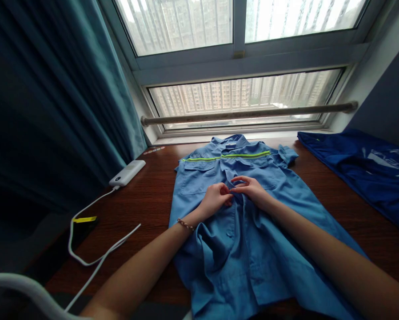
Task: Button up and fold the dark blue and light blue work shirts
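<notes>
A light blue button-up shirt [199, 182] with a yellow-green stripe across the chest lies face up, its collar toward the window. Over the middle of its front, my left hand [217, 196] pinches the placket edge, fingers curled. Close against it, my right hand [249, 189] grips the same placket from the other side between thumb and fingers. Any button between the fingertips is hidden. Lower down the front, a shirt button [229, 234] shows on the cloth. The lower front is rumpled into folds near my left wrist.
The shirt rests on a dark wooden surface [153, 178]. At left are a white power bank [128, 172], its white cable [86, 263] and a yellow object [85, 219]. Dark blue cloth [369, 164] with white print lies at right. A metal bar [253, 114] crosses the window behind.
</notes>
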### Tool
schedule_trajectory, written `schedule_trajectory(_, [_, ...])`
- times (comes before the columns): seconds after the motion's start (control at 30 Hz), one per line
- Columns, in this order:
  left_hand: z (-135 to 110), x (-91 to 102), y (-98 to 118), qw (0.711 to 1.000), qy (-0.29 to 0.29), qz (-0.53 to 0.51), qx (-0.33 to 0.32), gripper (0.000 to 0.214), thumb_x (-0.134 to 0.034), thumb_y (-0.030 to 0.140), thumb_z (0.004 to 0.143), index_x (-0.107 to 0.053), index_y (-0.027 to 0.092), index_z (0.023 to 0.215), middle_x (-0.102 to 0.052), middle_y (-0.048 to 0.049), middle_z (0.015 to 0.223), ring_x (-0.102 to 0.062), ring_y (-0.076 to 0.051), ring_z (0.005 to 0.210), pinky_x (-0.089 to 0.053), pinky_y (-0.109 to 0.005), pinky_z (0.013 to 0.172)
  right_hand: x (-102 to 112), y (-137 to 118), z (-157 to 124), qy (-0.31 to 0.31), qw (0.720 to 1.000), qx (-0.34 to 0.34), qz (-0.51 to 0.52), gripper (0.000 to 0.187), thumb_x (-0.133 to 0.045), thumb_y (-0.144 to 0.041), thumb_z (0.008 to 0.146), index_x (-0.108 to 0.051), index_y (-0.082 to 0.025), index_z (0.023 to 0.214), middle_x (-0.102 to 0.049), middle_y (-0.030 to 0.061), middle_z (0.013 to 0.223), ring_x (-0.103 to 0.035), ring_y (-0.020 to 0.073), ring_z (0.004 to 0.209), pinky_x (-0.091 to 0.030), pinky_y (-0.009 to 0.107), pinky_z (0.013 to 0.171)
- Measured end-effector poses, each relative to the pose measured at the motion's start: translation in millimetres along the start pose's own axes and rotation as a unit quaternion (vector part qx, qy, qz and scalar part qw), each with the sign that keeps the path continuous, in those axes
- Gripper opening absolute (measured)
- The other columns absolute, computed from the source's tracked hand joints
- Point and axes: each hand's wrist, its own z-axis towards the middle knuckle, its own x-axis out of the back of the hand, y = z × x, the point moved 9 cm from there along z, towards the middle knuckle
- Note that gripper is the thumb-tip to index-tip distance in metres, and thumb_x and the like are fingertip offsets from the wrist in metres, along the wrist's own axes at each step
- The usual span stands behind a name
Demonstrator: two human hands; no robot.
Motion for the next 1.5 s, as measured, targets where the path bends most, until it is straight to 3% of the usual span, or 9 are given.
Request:
schedule_trajectory(0.13, [2,-2.2,-14,0.983,-0.002,-0.166,0.083,0.02,-0.069,0.014,0.061,-0.053,0.012,0.074,-0.063,-0.0027,0.061,-0.064,-0.015,0.058,-0.051,-0.025,0.058,7,4,3,0.009,0.999,-0.015,0.029,0.039,-0.068,-0.025,0.059,-0.06,-0.017,0.097,-0.062,-0.0002,0.063,-0.053,0.0102,0.048,-0.04,0.021,0.045])
schedule_trajectory(0.3, [0,3.0,-15,0.965,0.031,-0.242,0.099,0.022,-0.071,0.012,0.06,-0.055,0.01,0.075,-0.066,-0.0062,0.07,-0.065,-0.015,0.062,-0.053,-0.026,0.063,2,1,2,-0.038,0.994,-0.012,0.099,0.04,-0.066,-0.027,0.063,-0.058,-0.018,0.101,-0.064,0.0023,0.073,-0.058,0.0119,0.056,-0.045,0.023,0.051])
schedule_trajectory(0.6, [-1,4.8,-15,0.969,0.071,-0.23,0.057,0.024,-0.072,0.019,0.061,-0.057,0.01,0.078,-0.067,-0.0064,0.072,-0.064,-0.015,0.063,-0.053,-0.028,0.065,1,-16,-4,-0.012,0.996,0.086,-0.003,0.04,-0.067,-0.033,0.063,-0.059,-0.017,0.099,-0.066,0.0045,0.081,-0.061,0.015,0.067,-0.048,0.026,0.059])
schedule_trajectory(0.93, [-3,6.5,-16,0.963,0.111,-0.244,0.033,0.021,-0.065,0.028,0.068,-0.058,0.01,0.077,-0.065,-0.0043,0.068,-0.063,-0.014,0.061,-0.051,-0.029,0.065,-2,-36,-20,0.081,0.956,0.213,-0.184,0.024,-0.059,-0.028,0.071,-0.061,-0.018,0.092,-0.064,0.0022,0.08,-0.056,0.0115,0.058,-0.044,0.023,0.056])
schedule_trajectory(1.1, [-10,11.7,2,0.983,0.131,-0.122,-0.04,0.026,-0.062,0.037,0.069,-0.058,0.012,0.071,-0.061,-0.0018,0.065,-0.059,-0.012,0.059,-0.047,-0.025,0.06,-13,-45,-27,0.081,0.926,0.258,-0.265,0.018,-0.057,-0.023,0.071,-0.06,-0.018,0.088,-0.062,-0.0004,0.073,-0.05,0.0093,0.054,-0.041,0.022,0.054])
schedule_trajectory(1.23, [-15,18.9,11,0.978,0.178,-0.053,-0.099,0.022,-0.061,0.035,0.07,-0.054,0.014,0.07,-0.06,-0.0011,0.068,-0.058,-0.013,0.066,-0.044,-0.023,0.063,-19,-47,-31,0.088,0.912,0.274,-0.29,0.019,-0.057,-0.02,0.071,-0.059,-0.018,0.09,-0.059,-0.0001,0.072,-0.048,0.0096,0.055,-0.041,0.022,0.055])
schedule_trajectory(1.37, [-11,20.3,-6,0.97,0.197,-0.131,-0.064,0.026,-0.064,0.031,0.068,-0.048,0.016,0.082,-0.06,-0.0011,0.072,-0.059,-0.013,0.066,-0.044,-0.022,0.059,-21,-46,-31,0.095,0.913,0.271,-0.291,0.022,-0.057,-0.019,0.071,-0.058,-0.017,0.092,-0.058,0.0007,0.074,-0.047,0.0097,0.056,-0.041,0.023,0.056])
schedule_trajectory(1.5, [-7,15.2,-23,0.958,0.185,-0.221,-0.012,0.025,-0.063,0.028,0.067,-0.046,0.015,0.081,-0.058,0.0003,0.066,-0.056,-0.01,0.056,-0.041,-0.02,0.052,-24,-47,-32,0.088,0.913,0.271,-0.291,0.023,-0.057,-0.017,0.07,-0.057,-0.017,0.093,-0.058,0.0003,0.076,-0.046,0.0095,0.056,-0.04,0.023,0.057])
